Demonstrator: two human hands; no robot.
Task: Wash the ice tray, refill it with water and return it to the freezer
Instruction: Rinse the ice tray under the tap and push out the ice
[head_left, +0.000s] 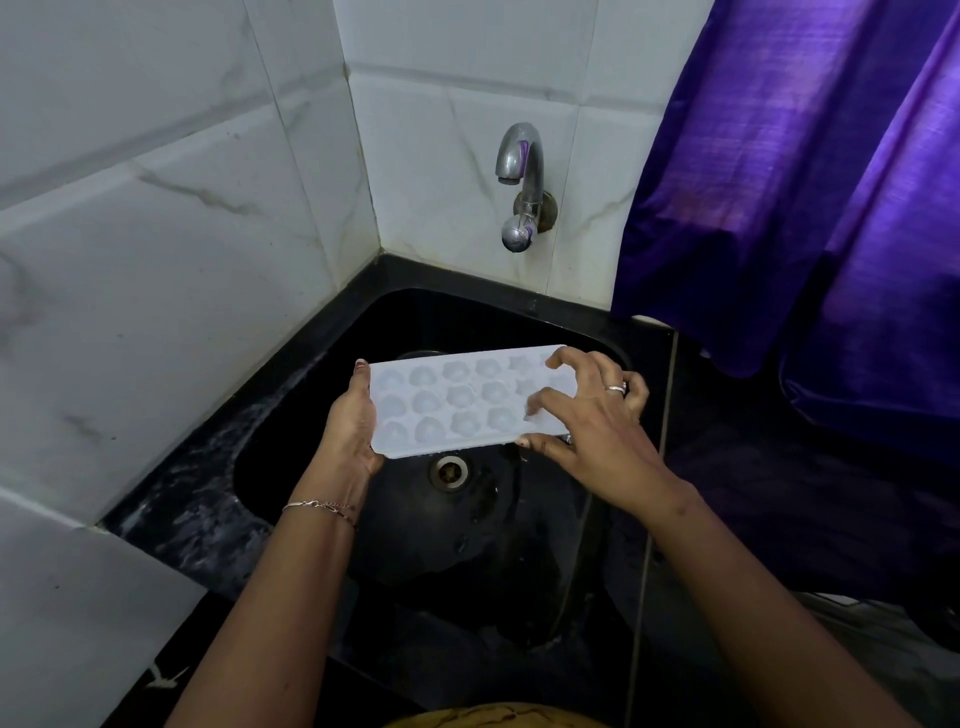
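A white ice tray with flower- and star-shaped cups is held level over the black sink, just above the drain. My left hand grips the tray's left short end, thumb on the top edge. My right hand covers the tray's right end, fingers curled into the cups and thumb under the near edge. A metal tap juts from the tiled wall behind the sink; no water runs from it.
White marble-look tiles close off the left and back. A purple curtain hangs at the right over the black counter. The counter strip left of the sink looks wet.
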